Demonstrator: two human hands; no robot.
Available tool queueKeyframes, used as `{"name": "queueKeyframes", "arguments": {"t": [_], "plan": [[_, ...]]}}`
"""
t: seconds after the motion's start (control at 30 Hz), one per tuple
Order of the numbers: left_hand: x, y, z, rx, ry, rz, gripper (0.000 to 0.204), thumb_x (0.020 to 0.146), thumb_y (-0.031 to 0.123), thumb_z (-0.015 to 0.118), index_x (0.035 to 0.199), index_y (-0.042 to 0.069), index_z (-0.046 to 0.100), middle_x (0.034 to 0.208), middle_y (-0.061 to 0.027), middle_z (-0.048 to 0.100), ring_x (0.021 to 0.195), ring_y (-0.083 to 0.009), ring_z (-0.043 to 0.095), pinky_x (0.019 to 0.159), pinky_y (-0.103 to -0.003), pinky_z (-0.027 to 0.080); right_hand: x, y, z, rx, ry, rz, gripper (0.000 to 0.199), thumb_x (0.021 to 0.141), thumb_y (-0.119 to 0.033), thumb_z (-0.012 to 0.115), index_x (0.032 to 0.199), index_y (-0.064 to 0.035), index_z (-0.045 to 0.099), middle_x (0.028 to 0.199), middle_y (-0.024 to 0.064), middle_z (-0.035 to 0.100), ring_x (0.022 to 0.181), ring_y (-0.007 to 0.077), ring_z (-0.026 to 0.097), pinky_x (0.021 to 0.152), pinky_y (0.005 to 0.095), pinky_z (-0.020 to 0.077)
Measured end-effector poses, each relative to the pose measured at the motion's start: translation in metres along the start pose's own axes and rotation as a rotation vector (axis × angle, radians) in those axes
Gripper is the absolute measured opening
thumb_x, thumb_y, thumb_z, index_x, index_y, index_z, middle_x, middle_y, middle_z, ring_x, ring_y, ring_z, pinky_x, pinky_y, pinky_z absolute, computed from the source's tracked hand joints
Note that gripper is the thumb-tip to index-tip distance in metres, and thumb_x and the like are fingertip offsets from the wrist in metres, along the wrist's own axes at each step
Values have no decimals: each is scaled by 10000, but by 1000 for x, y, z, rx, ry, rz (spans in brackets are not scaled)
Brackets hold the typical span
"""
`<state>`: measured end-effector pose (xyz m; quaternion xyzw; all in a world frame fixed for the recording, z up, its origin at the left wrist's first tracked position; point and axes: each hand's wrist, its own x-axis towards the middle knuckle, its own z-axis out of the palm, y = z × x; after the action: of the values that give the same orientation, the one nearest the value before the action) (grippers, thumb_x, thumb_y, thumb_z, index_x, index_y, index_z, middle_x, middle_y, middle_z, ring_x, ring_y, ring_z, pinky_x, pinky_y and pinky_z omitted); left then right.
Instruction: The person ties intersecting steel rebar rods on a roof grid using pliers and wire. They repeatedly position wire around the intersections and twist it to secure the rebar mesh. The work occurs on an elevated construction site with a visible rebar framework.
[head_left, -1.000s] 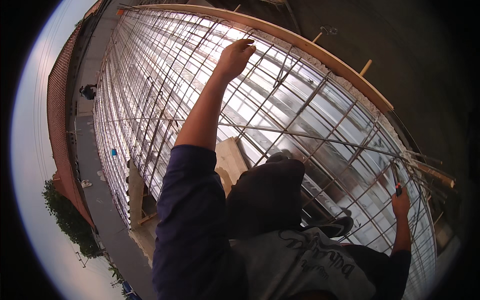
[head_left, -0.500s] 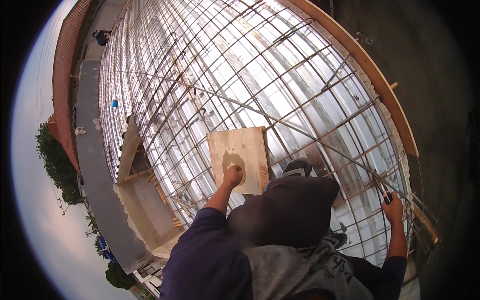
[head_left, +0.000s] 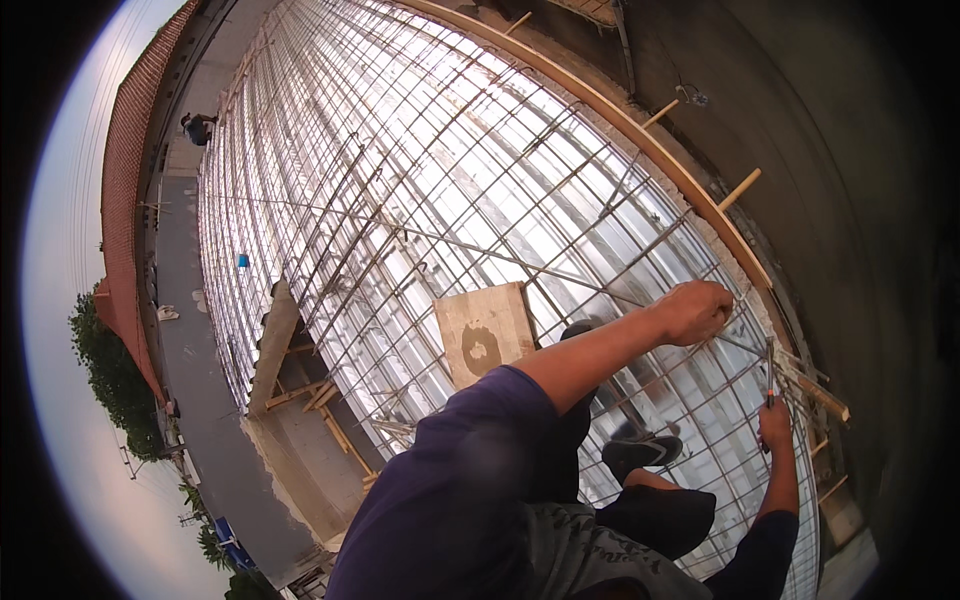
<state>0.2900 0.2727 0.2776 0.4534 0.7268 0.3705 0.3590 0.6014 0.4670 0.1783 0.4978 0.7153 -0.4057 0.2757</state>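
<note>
My left hand (head_left: pixel 697 313) is held out over the rebar mesh (head_left: pixel 470 215) to the right, its fingers curled closed; anything inside them is hidden. My right hand (head_left: pixel 775 425) grips a pair of pincers (head_left: pixel 770 375) by the dark and orange handles, jaws pointing away toward the mesh's right edge. A square wooden board (head_left: pixel 505 305) lies on the mesh ahead of me, with a dark patch (head_left: pixel 468 345) on its surface. Shiny corrugated metal decking (head_left: pixel 520 190) shows under the bars.
A wooden edge board (head_left: pixel 640 135) runs along the right side, with a drop beyond it. At left is an opening (head_left: pixel 320 430) with timber pieces inside. My sandalled foot (head_left: pixel 640 452) stands on the mesh. Another person (head_left: pixel 198 128) crouches far left near a blue object (head_left: pixel 243 260).
My left hand has left the board's dark patch and crossed to the right, toward the pincers. My right hand has moved slightly down. The view has shifted, and my legs now show.
</note>
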Motion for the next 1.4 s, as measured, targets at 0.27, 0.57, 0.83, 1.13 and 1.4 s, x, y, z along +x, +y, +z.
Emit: {"name": "queueKeyframes", "arguments": {"t": [0.27,0.57,0.83,1.13,1.4], "plan": [[-334,12,-57,207,199,-959,276,807,193,499,957,10,640,970,-235,650,958,-375,619,825,-439,489,-334,189,18,-156,-357,530,243,791,-63,475,971,83,549,674,201,584,533,313,627,434,435,499],[-724,251,-94,-11,393,-1960,343,810,189,542,1079,12,661,1203,-203,591,1101,-373,572,914,-418,467,-407,69,-75,107,-200,320,265,804,-82,478,1056,-12,514,780,189,579,611,310,631,482,458,515],[-587,150,-95,-259,336,-1147,383,775,315,565,950,-4,683,987,-194,666,934,-337,638,824,-407,491,-376,-41,-113,373,-56,161,318,815,-98,480,1132,-96,482,874,178,574,681,307,634,525,479,529],[-552,70,-300,-280,665,-880,320,817,227,551,1020,-1,647,1018,-201,656,981,-330,621,874,-375,474,-409,-310,-28,517,-354,279,377,812,2,486,1169,-60,385,969,195,511,770,366,616,586,542,570],[-701,-7,-339,-301,670,-1264,318,770,231,567,960,0,675,977,-220,666,953,-339,630,860,-389,482,-420,-452,18,387,-245,316,259,843,-36,485,1094,-100,496,927,169,632,757,299,667,560,412,521]]}}
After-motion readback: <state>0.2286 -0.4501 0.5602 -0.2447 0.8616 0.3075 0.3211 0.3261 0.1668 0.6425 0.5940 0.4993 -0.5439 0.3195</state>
